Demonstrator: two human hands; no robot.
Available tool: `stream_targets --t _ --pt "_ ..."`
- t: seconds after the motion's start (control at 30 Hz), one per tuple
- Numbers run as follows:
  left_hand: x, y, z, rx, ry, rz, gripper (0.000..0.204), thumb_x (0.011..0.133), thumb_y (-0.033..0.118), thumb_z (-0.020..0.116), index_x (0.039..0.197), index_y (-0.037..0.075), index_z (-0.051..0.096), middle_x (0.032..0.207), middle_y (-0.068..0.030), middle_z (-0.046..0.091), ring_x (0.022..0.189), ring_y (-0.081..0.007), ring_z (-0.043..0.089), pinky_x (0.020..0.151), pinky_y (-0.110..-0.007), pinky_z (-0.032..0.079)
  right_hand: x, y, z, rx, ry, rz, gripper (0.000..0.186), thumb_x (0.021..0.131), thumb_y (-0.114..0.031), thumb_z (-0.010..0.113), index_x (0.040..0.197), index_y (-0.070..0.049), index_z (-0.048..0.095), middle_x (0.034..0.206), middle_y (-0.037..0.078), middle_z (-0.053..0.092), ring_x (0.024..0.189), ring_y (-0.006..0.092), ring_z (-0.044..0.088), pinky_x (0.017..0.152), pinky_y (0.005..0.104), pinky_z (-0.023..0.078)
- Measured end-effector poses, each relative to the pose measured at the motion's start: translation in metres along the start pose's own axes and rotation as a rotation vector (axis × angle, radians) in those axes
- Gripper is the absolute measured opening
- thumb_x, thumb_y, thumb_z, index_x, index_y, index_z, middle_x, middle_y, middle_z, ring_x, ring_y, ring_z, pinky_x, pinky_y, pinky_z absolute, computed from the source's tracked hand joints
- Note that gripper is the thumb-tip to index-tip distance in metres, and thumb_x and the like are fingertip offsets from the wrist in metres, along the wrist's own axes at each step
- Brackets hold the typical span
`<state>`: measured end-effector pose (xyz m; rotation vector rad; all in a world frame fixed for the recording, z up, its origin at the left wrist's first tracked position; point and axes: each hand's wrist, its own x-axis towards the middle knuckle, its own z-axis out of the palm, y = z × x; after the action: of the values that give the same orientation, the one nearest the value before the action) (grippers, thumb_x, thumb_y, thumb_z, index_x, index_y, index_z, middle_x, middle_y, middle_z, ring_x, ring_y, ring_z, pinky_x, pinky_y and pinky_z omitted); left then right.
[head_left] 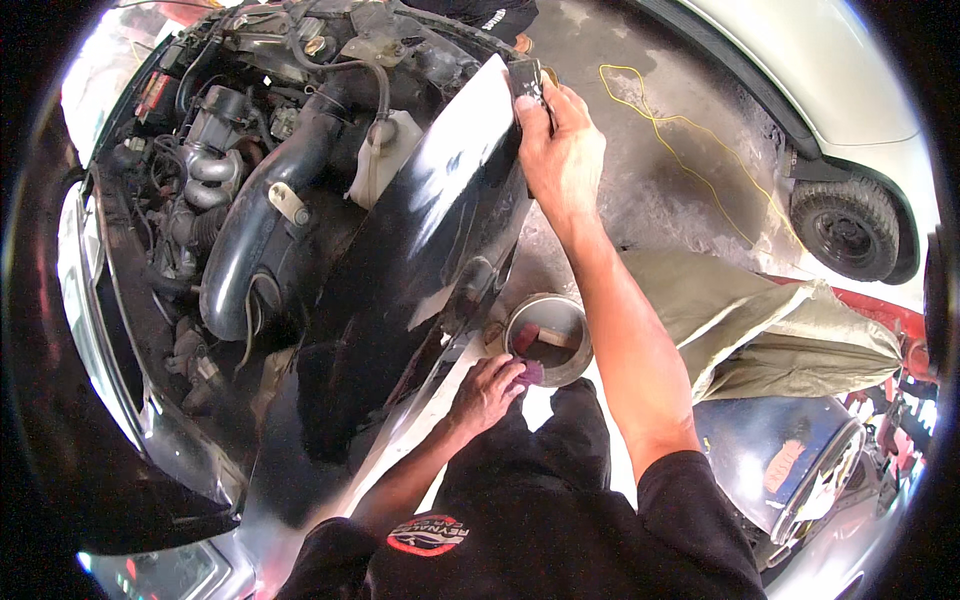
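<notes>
A glossy black car fender (340, 350) runs beside the open engine bay, with a bright white glare on its upper part. My right hand (565, 150) is stretched far forward and closed round a dark sanding block (527, 80) at the fender's outer edge. Lower down, my left hand (485, 395) grips a purple scouring pad (529, 373) by the near rim of a round bucket (583, 358). Inside the bucket lie a reddish piece (526, 336) and a pale block (557, 338). The undersides of both held things are hidden.
Engine parts and a thick black pipe (262, 225) fill the bay at left. A yellow cord (690, 125) trails over the concrete floor. Right are a white vehicle's wheel (845, 228), an olive cloth cover (790, 335) and a blue drum (755, 450). Another person's dark clothing (480, 12) shows at the top.
</notes>
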<state>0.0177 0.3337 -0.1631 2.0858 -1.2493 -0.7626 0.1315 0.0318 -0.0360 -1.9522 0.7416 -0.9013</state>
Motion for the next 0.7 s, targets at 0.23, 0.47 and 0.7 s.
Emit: stream_targets --t 0.23,0.47,0.7 --pt "0.006 0.076 -0.091 -0.217 0.126 -0.179 0.041 0.095 0.016 0.081 0.133 0.008 0.068 0.14 -0.0162 0.067 0.127 -0.037 0.067 0.107 -0.045 0.055 -0.022 0.011 0.012 -0.067 0.095 -0.164 0.045 0.102 -0.022 0.068 0.142 0.0 0.066 0.138 0.036 0.063 0.122 0.0537 0.065 0.107 0.0568 0.05" --pt "0.008 0.137 -0.183 0.18 0.653 0.021 0.041 0.093 0.012 0.082 0.132 0.004 0.07 0.138 -0.0226 0.069 0.124 -0.038 0.07 0.107 -0.045 0.055 -0.023 0.009 0.009 0.004 -0.007 0.043 0.044 0.102 -0.023 0.071 0.143 -0.01 0.067 0.147 0.027 0.059 0.118 0.0514 0.065 0.102 0.0564 0.053" --pt "0.068 0.127 -0.184 1.198 0.868 -0.05 0.051 0.093 0.023 0.082 0.14 0.007 0.069 0.155 -0.026 0.056 0.14 -0.0451 0.055 0.119 -0.055 0.041 0.008 0.043 -0.009 0.106 0.05 0.099 0.047 0.101 -0.027 0.072 0.142 -0.004 0.068 0.127 0.023 0.073 0.117 0.0407 0.071 0.1 0.0449 0.056"
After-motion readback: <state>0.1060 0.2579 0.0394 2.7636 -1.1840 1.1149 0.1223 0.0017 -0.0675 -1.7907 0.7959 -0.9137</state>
